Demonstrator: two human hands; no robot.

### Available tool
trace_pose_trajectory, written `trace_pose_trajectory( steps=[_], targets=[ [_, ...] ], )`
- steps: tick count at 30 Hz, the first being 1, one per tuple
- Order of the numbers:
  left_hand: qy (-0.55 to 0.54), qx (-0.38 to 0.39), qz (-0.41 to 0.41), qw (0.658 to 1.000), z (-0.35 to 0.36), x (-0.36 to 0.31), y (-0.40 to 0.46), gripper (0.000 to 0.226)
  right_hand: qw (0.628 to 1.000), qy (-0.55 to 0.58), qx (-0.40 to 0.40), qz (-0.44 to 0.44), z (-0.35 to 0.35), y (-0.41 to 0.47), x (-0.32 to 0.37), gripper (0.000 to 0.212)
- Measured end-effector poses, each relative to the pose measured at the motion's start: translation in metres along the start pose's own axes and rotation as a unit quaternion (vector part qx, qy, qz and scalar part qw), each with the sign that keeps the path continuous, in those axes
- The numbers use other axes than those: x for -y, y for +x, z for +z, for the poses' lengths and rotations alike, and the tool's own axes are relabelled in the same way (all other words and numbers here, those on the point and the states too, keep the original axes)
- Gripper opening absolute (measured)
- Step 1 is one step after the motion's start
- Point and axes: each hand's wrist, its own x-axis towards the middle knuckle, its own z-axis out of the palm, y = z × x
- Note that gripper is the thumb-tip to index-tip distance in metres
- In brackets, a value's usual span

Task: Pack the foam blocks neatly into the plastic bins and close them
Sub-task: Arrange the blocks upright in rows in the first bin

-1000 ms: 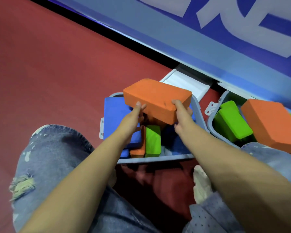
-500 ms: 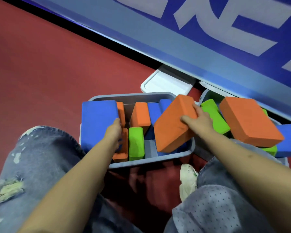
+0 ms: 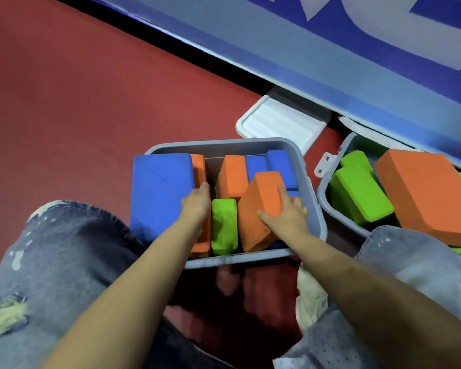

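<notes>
A grey plastic bin (image 3: 313,198) sits between my knees, packed with blue, orange and green foam blocks on edge. My right hand (image 3: 288,213) grips a large orange block (image 3: 258,209) that stands tilted inside the bin's right half. My left hand (image 3: 197,202) reaches into the bin's left side with straight fingers, touching a thin orange block (image 3: 198,169) beside a big blue block (image 3: 160,193). A green block (image 3: 224,225) stands between my hands. A second grey bin (image 3: 330,201) on the right holds green blocks (image 3: 359,190) and a large orange block (image 3: 426,193) lying on top.
A white lid (image 3: 280,123) lies on the red floor behind the first bin. A blue and white banner wall (image 3: 330,49) runs diagonally across the back. My jeans-clad knees (image 3: 59,262) flank the bin. A white sock or cloth (image 3: 312,294) shows near my right leg.
The large orange block went from held above the bin with both hands down into its right half. My left hand let go and moved to the blocks on the left side.
</notes>
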Motion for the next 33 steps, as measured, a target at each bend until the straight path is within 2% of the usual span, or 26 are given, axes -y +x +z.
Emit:
trace_pose_trajectory(
  steps=[4,6,8,10,12,18,20,23,25,27,30,33],
  targets=[
    [0.055,-0.008,0.047,0.997,-0.009,0.001,0.005,0.044,1.0,0.018,0.024,-0.007,-0.001,0.01,-0.008,0.083],
    [0.068,-0.007,0.071,0.995,-0.009,0.005,0.008,0.043,0.996,0.049,0.076,-0.023,-0.003,0.013,-0.009,0.066],
    [0.093,0.023,0.105,0.99,-0.004,0.007,0.006,0.038,0.989,0.014,0.131,-0.065,0.004,0.01,-0.012,0.053],
    [0.124,0.07,0.14,0.98,0.006,0.009,0.003,0.038,0.981,-0.05,0.161,-0.09,0.017,0.006,-0.018,0.06],
    [0.186,0.096,0.168,0.963,0.015,0.011,0.0,0.04,0.979,-0.092,0.167,-0.072,0.03,0.008,-0.023,0.067],
    [0.255,0.102,0.182,0.944,0.019,0.019,-0.004,0.044,0.968,-0.15,0.195,-0.041,0.05,0.023,-0.026,0.073],
    [0.253,0.057,0.214,0.942,0.013,0.02,-0.001,0.04,0.962,-0.165,0.214,-0.032,0.057,0.031,-0.025,0.074],
    [0.198,-0.083,0.289,0.933,-0.006,0.006,0.003,0.039,0.955,-0.178,0.237,-0.035,0.065,0.044,-0.024,0.074],
    [0.188,-0.154,0.305,0.921,-0.024,-0.005,0.008,0.043,0.946,-0.201,0.251,-0.043,0.069,0.052,-0.023,0.074],
    [0.218,-0.213,0.278,0.911,-0.043,-0.006,0.015,0.052,0.935,-0.238,0.258,-0.049,0.071,0.056,-0.02,0.075],
    [0.241,-0.265,0.133,0.924,-0.065,0.01,0.025,0.069,0.918,-0.301,0.254,-0.04,0.069,0.057,-0.009,0.078],
    [0.195,-0.265,-0.001,0.944,-0.085,0.03,0.036,0.083,0.932,-0.314,0.171,-0.067,0.074,0.042,0.021,0.062]
  ],
)
